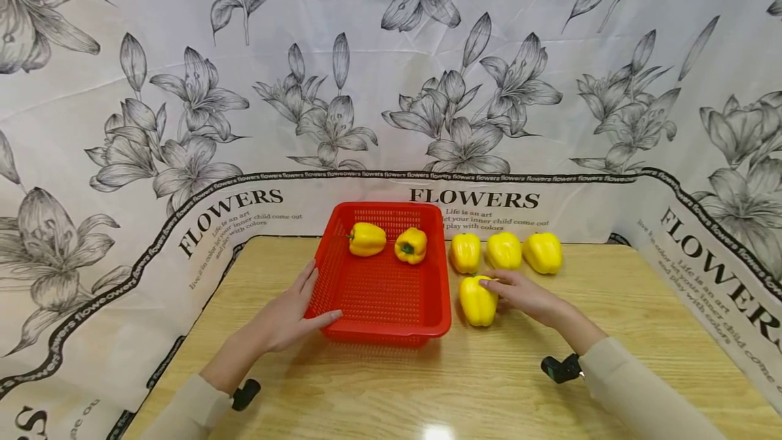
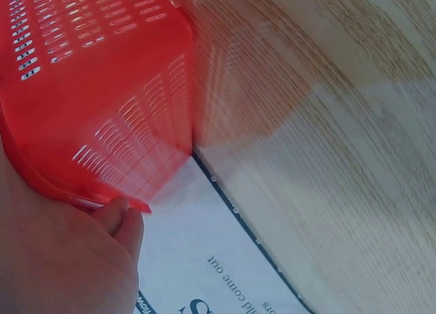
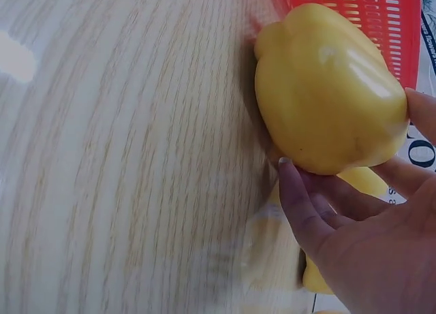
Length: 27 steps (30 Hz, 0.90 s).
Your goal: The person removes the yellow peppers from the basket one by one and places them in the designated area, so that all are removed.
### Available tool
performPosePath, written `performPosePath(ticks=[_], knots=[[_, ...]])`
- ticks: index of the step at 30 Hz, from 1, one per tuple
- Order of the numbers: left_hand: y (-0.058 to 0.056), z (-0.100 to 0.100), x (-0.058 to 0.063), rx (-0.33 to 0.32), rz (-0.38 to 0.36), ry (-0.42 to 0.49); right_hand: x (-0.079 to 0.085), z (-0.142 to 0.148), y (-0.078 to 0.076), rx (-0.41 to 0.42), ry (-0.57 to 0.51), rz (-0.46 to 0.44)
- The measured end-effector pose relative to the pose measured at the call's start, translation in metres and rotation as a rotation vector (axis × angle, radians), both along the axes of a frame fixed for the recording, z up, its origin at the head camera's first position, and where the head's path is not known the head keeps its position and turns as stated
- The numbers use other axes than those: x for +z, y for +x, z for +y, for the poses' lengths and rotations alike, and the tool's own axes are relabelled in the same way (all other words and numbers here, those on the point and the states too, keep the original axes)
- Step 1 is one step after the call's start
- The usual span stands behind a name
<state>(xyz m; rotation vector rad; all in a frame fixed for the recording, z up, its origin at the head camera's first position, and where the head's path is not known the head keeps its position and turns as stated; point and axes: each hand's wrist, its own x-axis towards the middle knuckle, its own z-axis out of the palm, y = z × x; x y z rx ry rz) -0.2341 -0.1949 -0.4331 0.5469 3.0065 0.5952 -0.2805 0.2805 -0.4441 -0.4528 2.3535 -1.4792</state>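
Note:
My left hand (image 1: pixel 286 321) holds the red basket (image 1: pixel 444 290) at its front left corner, thumb over the rim and fingers along the outer left side. In the left wrist view two fingertips (image 2: pixel 129 225) lie at the basket's rim (image 2: pixel 48 191). Right of the basket, my right hand (image 1: pixel 519 294) grips a yellow bell pepper (image 1: pixel 478 304) from its right side. Thumb and fingers are round this pepper (image 3: pixel 327 89) in the right wrist view. Inside the basket, toward the back, lie two yellow bell peppers, one at left (image 1: pixel 368 240) and one at right (image 1: pixel 411 246).
Behind the right hand, three more yellow bell peppers stand in a row: left (image 1: pixel 466 253), middle (image 1: pixel 504 250) and right (image 1: pixel 543 253). All stand on a wooden table (image 1: pixel 379 392). A white flower-printed cloth (image 1: pixel 360 87) hangs behind and along both sides.

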Motion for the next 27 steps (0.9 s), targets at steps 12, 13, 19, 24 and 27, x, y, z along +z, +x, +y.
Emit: performPosePath(ticks=[12, 13, 19, 24, 27], knots=[[-0.001, 0.0, 0.0, 0.002, -0.007, -0.007, -0.006, 0.007, -0.01, 0.028, 0.022, -0.064], [-0.001, 0.0, 0.0, 0.003, -0.007, -0.007, -0.006, 0.007, -0.011, 0.029, 0.025, -0.064], [-0.003, 0.001, 0.0, -0.002, -0.008, -0.007, -0.004, 0.009, -0.01, 0.027, 0.03, -0.057], [-0.002, 0.001, 0.001, -0.002, -0.014, -0.008, -0.001, 0.011, -0.008, 0.019, 0.064, -0.018], [-0.001, 0.001, 0.001, 0.002, -0.019, -0.007, 0.002, 0.011, -0.005, 0.015, 0.092, 0.007]])
